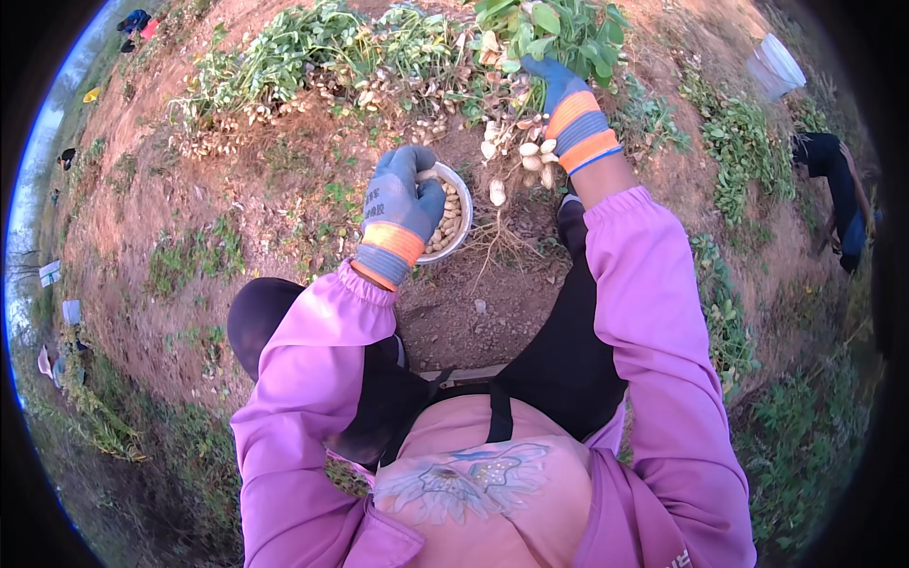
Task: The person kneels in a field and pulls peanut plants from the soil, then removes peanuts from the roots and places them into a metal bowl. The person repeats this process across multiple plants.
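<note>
My right hand (561, 82), in a blue-grey work glove with an orange-banded cuff, grips the stems of an uprooted peanut plant (561, 32). Leaves spread beyond the fist, and a cluster of pale peanut pods (531, 157) hangs below it from the roots. My left hand (403, 188), gloved alike, is over the left side of a white bucket (465, 220) that holds loose peanuts (449, 219). Its fingers are curled, with a pale pod beside the fingertips. Whether that pod is held or lies in the bucket is unclear.
A row of pulled peanut plants (319, 60) lies across the soil ahead, and more plants (749, 153) lie to the right. A white pail (777, 65) stands at the far right. Near it, another person (834, 177) is bent over. More people (133, 23) are far left.
</note>
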`<action>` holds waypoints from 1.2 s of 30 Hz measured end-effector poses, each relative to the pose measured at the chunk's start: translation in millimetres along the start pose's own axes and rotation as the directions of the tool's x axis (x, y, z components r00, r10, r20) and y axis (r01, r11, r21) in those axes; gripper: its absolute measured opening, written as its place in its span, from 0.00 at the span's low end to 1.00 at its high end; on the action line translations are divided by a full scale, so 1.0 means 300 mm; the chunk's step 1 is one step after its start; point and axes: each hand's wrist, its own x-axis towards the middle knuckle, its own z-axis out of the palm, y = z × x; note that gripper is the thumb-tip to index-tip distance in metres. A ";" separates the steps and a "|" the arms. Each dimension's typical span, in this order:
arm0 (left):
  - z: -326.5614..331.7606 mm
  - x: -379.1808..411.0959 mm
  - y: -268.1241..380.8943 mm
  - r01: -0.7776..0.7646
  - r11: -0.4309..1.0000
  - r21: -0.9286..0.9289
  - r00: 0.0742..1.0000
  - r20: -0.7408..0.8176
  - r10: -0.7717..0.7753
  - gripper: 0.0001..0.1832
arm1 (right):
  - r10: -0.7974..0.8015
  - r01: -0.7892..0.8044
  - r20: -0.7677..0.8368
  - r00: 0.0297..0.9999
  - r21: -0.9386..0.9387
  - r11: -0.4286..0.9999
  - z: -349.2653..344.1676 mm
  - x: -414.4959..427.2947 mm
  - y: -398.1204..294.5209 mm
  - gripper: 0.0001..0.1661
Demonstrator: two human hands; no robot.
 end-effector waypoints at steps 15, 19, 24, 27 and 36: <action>0.021 0.013 0.074 0.399 0.690 -0.604 0.912 0.337 -0.233 0.14 | -0.196 0.117 0.135 0.971 0.444 0.888 0.133 -0.175 -0.098 0.22; 0.022 0.016 0.078 0.437 0.651 -0.620 0.897 0.353 -0.266 0.11 | -0.281 0.227 0.133 0.950 0.321 0.919 0.135 -0.182 -0.095 0.21; 0.023 0.016 0.068 0.385 0.689 -0.614 0.915 0.351 -0.199 0.09 | -0.180 0.069 0.224 0.958 0.430 0.900 0.119 -0.117 -0.044 0.20; 0.020 0.015 0.078 0.437 0.663 -0.608 0.894 0.377 -0.244 0.08 | 0.001 -0.120 0.230 0.973 0.504 0.855 0.141 -0.118 -0.050 0.23; 0.006 0.013 0.094 0.261 0.893 -0.367 0.953 0.246 -0.177 0.07 | 0.179 -0.185 0.065 0.982 0.108 0.977 0.173 -0.140 -0.115 0.29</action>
